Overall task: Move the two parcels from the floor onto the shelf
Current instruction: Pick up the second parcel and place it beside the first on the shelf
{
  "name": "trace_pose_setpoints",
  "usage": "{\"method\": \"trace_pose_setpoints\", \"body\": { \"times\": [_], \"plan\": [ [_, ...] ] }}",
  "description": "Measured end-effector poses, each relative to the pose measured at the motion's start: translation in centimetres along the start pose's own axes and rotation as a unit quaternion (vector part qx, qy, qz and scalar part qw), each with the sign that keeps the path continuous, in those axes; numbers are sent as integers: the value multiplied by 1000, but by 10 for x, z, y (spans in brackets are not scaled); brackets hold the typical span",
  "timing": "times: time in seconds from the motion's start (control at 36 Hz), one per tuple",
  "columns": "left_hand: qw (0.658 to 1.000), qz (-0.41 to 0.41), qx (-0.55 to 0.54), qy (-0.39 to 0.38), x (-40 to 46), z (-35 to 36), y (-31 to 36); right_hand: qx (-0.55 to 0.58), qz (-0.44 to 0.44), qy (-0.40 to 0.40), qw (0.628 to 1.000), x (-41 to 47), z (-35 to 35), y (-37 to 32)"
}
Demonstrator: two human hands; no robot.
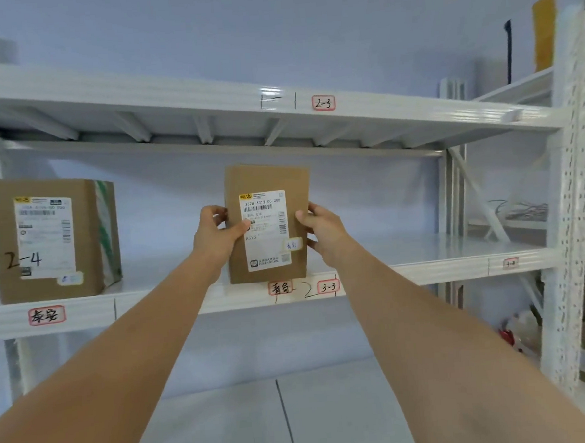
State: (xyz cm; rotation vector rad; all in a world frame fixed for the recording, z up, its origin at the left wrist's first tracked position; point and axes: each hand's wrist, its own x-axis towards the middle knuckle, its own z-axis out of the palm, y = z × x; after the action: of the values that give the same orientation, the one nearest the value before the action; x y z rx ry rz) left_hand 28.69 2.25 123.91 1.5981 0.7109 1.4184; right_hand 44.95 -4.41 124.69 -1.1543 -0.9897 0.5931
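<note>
A small brown parcel [265,185] with a white shipping label stands upright on the white shelf [424,268], at its front edge above the red-framed tag "3-3". My left hand [216,231] grips its left side and my right hand [322,224] grips its right side, thumbs on the label face. A larger brown parcel [50,237], marked "2-4" and also labelled, stands on the same shelf at the far left, apart from both hands.
A higher shelf board [208,103] tagged "2-3" runs overhead. A perforated white upright [571,204] stands at the right, with cables and cartons on the neighbouring rack behind it. A lower shelf board [330,407] lies below.
</note>
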Motion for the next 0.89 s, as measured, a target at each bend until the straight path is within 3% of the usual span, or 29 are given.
{"method": "trace_pose_setpoints", "body": {
  "times": [0.22,0.89],
  "plan": [
    [998,-39,47,14,13,14,-18,-13,3,-38,999,19,-8,15],
    [992,-24,126,8,20,13,-37,-176,8,39,984,31,12,37]
  ]
}}
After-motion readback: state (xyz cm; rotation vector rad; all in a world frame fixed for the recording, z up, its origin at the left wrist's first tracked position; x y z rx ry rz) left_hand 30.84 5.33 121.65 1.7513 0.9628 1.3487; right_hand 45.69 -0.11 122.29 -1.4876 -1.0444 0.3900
